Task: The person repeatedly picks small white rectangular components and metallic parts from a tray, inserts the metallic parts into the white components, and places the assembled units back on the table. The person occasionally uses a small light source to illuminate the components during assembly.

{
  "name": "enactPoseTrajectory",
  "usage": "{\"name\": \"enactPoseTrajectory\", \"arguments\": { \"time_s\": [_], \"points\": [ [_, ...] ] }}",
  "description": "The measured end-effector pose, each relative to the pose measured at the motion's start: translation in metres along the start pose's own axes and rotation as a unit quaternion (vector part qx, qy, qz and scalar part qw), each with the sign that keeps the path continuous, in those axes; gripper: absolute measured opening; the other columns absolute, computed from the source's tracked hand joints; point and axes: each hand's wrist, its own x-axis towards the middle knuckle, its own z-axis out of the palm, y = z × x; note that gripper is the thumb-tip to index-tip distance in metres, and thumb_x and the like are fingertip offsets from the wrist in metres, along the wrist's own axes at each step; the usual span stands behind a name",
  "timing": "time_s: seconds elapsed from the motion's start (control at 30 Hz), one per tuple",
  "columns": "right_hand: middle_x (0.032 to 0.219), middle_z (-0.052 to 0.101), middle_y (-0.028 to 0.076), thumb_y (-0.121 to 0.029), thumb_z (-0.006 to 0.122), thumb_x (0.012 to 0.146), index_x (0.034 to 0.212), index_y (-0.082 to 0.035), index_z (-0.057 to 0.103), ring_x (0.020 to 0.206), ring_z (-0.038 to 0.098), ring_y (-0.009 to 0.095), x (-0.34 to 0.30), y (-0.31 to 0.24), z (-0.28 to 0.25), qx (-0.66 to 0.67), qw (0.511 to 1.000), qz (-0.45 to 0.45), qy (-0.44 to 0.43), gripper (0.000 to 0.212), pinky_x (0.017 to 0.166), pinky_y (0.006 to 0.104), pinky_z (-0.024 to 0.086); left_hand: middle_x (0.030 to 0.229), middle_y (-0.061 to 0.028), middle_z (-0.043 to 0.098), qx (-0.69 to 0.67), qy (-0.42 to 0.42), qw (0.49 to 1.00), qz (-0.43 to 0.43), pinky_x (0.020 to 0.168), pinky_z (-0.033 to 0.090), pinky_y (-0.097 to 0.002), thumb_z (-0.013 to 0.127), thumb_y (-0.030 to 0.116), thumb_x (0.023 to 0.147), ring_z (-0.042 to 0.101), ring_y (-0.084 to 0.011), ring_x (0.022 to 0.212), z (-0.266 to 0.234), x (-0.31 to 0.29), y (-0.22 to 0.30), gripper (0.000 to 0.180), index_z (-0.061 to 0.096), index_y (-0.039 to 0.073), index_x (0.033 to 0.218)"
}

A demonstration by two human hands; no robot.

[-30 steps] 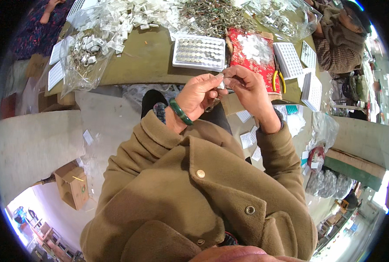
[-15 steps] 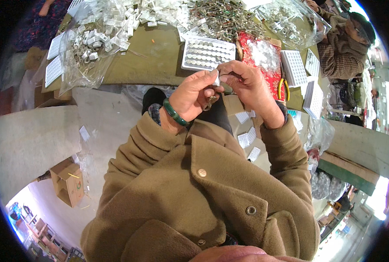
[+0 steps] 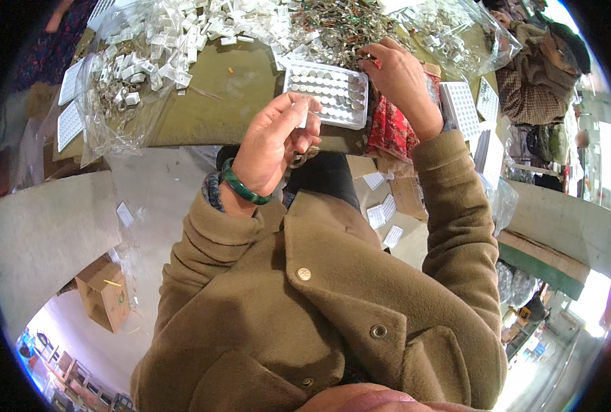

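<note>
My left hand (image 3: pixel 264 144), with a green bangle (image 3: pixel 245 184) at its wrist, pinches a small white plastic piece (image 3: pixel 302 121) between thumb and forefinger. Small metal parts (image 3: pixel 304 157) show below its curled fingers; their kind is unclear. My right hand (image 3: pixel 405 79) reaches forward to the edge of a heap of thin metal parts (image 3: pixel 339 31). Its fingers are bent together at the heap, and what they grip is too small to make out. Between the hands lies a white plastic tray (image 3: pixel 343 125) with rows of round silvery discs (image 3: pixel 329 101).
A clear bag (image 3: pixel 106 130) and loose white plastic cases (image 3: pixel 182 34) cover the table's left. Right of my hand are a red patterned cloth (image 3: pixel 391 130) and white hole-grid trays (image 3: pixel 460 110). A co-worker (image 3: pixel 542 75) sits at the far right. An open carton (image 3: pixel 103 295) stands on the floor.
My hands, together before, are now apart. The right hand has moved forward to the metal heap; the left has drawn back leftward, keeping the white piece. Yellow-handled pliers at the right are now out of sight.
</note>
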Motion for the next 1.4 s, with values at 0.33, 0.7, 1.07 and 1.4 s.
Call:
{"name": "enactPoseTrajectory", "arguments": {
  "time_s": [0.33, 0.7, 1.07, 1.4],
  "points": [
    [0.090, 0.064, 0.009, -0.017, 0.066, 0.084, 0.096, -0.008, 0.069, 0.082, 0.064, 0.028, 0.014, 0.006, -0.004, 0.019, 0.999, -0.029, -0.009, 0.015, 0.071, 0.0369, 0.050, 0.087, -0.0023, 0.056, -0.069, 0.050, 0.996, -0.021, 0.063, 0.046, -0.0226, 0.053, 0.020, 0.096, 0.051, -0.0065, 0.069, -0.022, -0.007, 0.009, 0.016, 0.054, 0.005, 0.101],
    [0.091, 0.064, 0.007, -0.018, 0.061, 0.085, 0.100, -0.015, 0.067, 0.082, 0.065, 0.033, 0.040, 0.001, 0.013, -0.092, 0.991, -0.090, 0.032, 0.016, 0.071, 0.0414, 0.053, 0.077, 0.0031, 0.057, -0.044, 0.089, 0.995, -0.027, 0.053, 0.042, -0.0164, 0.058, 0.018, 0.094, 0.049, -0.0023, 0.059, -0.019, -0.012, 0.004, 0.012, 0.060, 0.007, 0.093],
    [0.088, 0.070, 0.003, -0.008, 0.066, 0.089, 0.098, -0.001, 0.068, 0.083, 0.062, 0.008, 0.044, -0.027, -0.019, 0.342, 0.936, 0.082, 0.016, 0.013, 0.073, 0.0240, 0.051, 0.076, 0.0015, 0.059, 0.002, 0.091, 0.995, 0.041, 0.051, 0.036, -0.0186, 0.055, 0.015, 0.096, 0.042, -0.0021, 0.057, -0.015, -0.016, 0.016, 0.016, 0.062, 0.003, 0.104],
    [0.080, 0.067, 0.008, -0.006, 0.070, 0.080, 0.092, -0.003, 0.068, 0.073, 0.066, 0.016, -0.002, -0.114, -0.042, 0.318, 0.942, -0.054, -0.093, 0.013, 0.066, 0.0293, 0.051, 0.087, -0.0046, 0.066, 0.461, 0.187, 0.832, 0.245, 0.065, 0.046, -0.0226, 0.064, 0.002, 0.086, 0.052, -0.0060, 0.070, -0.003, -0.017, 0.014, 0.030, 0.060, 0.000, 0.116]
  ]
}}
